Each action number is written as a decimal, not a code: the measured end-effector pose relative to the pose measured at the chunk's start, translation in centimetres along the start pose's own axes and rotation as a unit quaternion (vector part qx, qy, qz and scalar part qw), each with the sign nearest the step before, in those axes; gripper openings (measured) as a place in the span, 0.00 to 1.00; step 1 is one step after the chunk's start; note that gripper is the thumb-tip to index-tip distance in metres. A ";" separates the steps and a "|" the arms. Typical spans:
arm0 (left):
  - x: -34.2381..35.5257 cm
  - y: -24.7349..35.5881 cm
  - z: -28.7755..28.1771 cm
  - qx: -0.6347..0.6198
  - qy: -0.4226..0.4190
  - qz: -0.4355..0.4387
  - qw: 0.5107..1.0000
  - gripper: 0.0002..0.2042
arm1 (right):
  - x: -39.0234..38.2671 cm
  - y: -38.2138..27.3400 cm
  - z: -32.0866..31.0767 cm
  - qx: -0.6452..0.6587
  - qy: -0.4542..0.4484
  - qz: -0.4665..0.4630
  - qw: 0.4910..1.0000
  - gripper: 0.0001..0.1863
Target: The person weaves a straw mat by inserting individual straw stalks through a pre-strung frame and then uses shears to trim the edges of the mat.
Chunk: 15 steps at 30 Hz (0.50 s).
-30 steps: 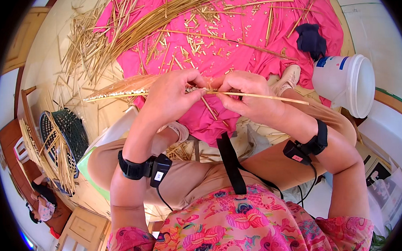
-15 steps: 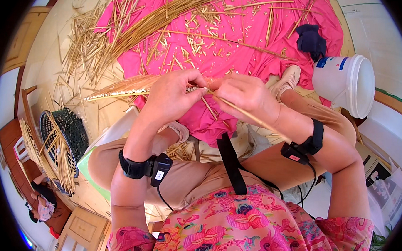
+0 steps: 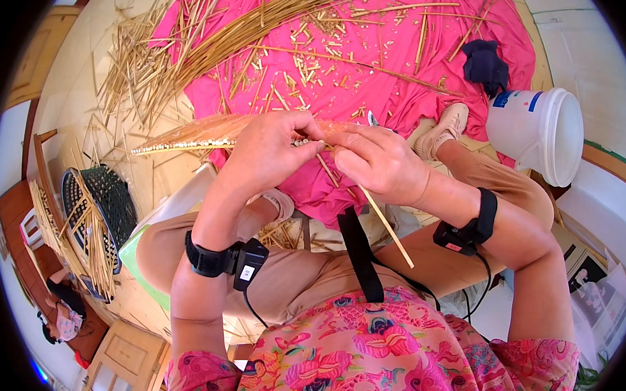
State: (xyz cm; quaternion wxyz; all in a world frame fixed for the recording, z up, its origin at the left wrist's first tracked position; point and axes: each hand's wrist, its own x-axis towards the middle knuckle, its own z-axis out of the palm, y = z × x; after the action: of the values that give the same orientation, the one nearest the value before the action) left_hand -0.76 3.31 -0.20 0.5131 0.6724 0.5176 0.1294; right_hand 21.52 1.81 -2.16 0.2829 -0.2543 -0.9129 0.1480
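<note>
A long row of straw stalks (image 3: 183, 145), with pale cut ends lined up along its near edge, stretches out to the left above the cloth. My left hand (image 3: 268, 150) is closed on its right end, thumb and forefinger pinching there. My right hand (image 3: 383, 160) pinches a single flat straw (image 3: 385, 223) close to the left fingertips. The straw's loose end hangs down toward my lap. Both hands nearly touch at the row's end; the exact spot where straw and row meet is partly hidden by fingers.
A pink cloth (image 3: 391, 57) on the floor carries a long straw bundle (image 3: 248, 29) and scattered cut pieces. To the right are a white bucket (image 3: 529, 134) and a dark cloth (image 3: 485, 66). A dark woven basket (image 3: 118, 198) with straws stands left. A person (image 3: 68, 311) is far left.
The straw in my right hand has swung from lying along my right forearm to hanging down toward my lap. My right fingers have turned and shifted slightly; my left hand stays nearly still.
</note>
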 end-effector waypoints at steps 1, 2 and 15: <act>0.0 -0.1 0.0 -0.002 0.000 0.005 1.000 0.06 | 0.0 0.0 0.0 0.000 0.002 -0.001 1.000 0.09; -0.1 -0.3 0.0 -0.005 0.000 0.010 1.000 0.06 | 0.1 -0.1 0.1 0.000 0.003 -0.003 1.000 0.09; -0.4 -0.8 0.0 -0.003 -0.004 0.018 1.000 0.08 | 1.2 1.7 -0.7 0.274 -0.062 0.146 0.948 0.07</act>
State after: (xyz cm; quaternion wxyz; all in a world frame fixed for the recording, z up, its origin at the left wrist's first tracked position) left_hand -1.43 2.90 -0.71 0.5148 0.6805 0.5028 0.1382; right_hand 21.78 3.98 -1.76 0.2595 -0.2881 -0.8058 0.4477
